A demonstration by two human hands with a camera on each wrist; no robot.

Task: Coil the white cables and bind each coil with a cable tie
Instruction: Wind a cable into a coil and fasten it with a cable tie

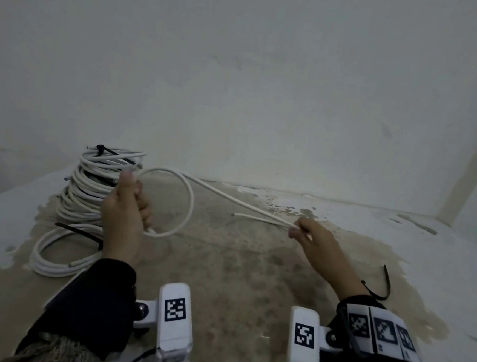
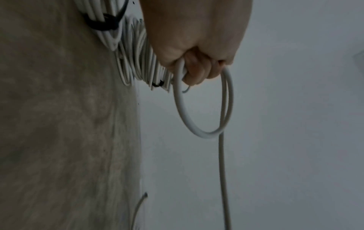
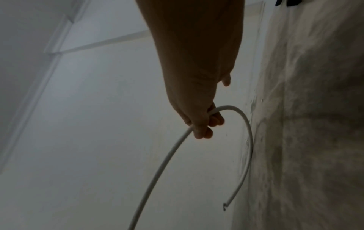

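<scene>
A loose white cable [image 1: 230,198] runs between my hands above the stained floor. My left hand [image 1: 128,206] grips a round loop of it [image 1: 191,205]; the left wrist view shows the fingers curled round the loop [image 2: 183,112]. My right hand [image 1: 303,228] pinches the cable farther along, and its free end [image 1: 236,215] trails back to the left. In the right wrist view the cable [image 3: 167,157] passes through the curled fingers [image 3: 204,129] and its tail [image 3: 246,155] arcs down. Behind my left hand stands a stack of white coils [image 1: 94,181] bound with black cable ties [image 1: 111,152].
A flat bound coil [image 1: 54,255] with a black tie [image 1: 79,232] lies at the near left. A loose black cable tie [image 1: 384,283] lies on the floor by my right wrist. A white wall [image 1: 239,81] stands close behind, with a corner at the right.
</scene>
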